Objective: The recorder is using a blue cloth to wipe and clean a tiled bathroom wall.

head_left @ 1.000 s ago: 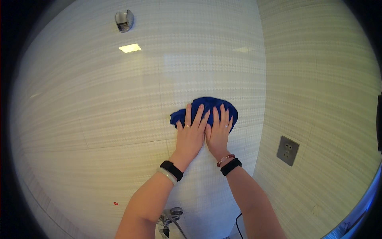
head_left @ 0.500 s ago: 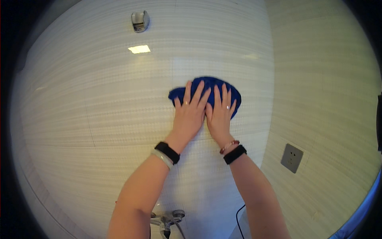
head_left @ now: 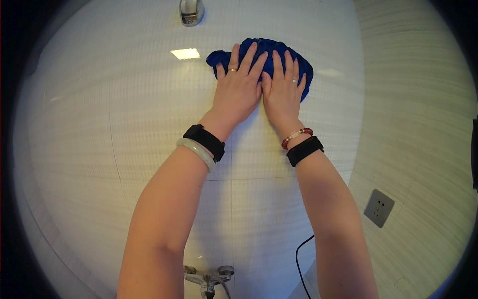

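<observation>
Fingers [head_left: 247,60] of left hand [head_left: 238,92] and right hand [head_left: 282,98] splay over a rumpled dark-blue cloth [head_left: 268,46]; left end bunched.

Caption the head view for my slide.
Left hand and right hand press a bunched blue cloth against pale glossy wall tiles.

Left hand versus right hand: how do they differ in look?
The left hand wears a gold-toned ring, the right hand a silvery ring. The left hand has a smooth pale bangle at the wrist, the right hand a reddish beaded bracelet. Both lie on the blue cloth and have black wristbands.
</observation>
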Demonstrator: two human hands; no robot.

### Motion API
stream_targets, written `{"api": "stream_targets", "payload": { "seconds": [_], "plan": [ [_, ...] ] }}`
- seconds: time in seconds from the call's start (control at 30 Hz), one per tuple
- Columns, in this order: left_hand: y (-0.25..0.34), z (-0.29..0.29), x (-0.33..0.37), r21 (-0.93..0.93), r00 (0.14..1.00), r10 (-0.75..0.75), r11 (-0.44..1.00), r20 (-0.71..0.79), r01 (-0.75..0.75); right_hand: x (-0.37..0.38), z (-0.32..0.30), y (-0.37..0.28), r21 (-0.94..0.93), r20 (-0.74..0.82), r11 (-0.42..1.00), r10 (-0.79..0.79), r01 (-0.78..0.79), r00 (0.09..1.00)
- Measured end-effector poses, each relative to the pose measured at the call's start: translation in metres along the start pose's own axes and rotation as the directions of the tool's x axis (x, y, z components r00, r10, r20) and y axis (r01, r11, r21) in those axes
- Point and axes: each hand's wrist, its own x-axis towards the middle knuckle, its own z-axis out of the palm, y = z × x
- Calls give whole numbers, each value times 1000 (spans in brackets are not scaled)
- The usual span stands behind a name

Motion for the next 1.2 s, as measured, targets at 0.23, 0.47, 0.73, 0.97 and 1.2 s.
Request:
{"api": "stream_targets", "payload": {
  "seconds": [0.23,0.47,0.73,0.97,1.2],
  "plan": [
    [9,-15,-14,7,999,-11,1000,50,11,-15,-10,-6,30,31,999,9,-10,999],
    [31,-33,-48,22,990,-53,998,127,51,-51,-30,-16,88,111,995,34,-44,993],
    [49,-29,-106,-4,963,-116,993,243,121,-109,-43,-24,124,251,987,67,-101,966],
    [68,-23,-160,-60,930,-162,980,331,192,-163,-49,-27,129,333,984,73,-122,940],
    [76,-13,-207,-120,908,-184,962,375,244,-209,-51,-32,94,410,984,99,-150,907]
  ]
}}
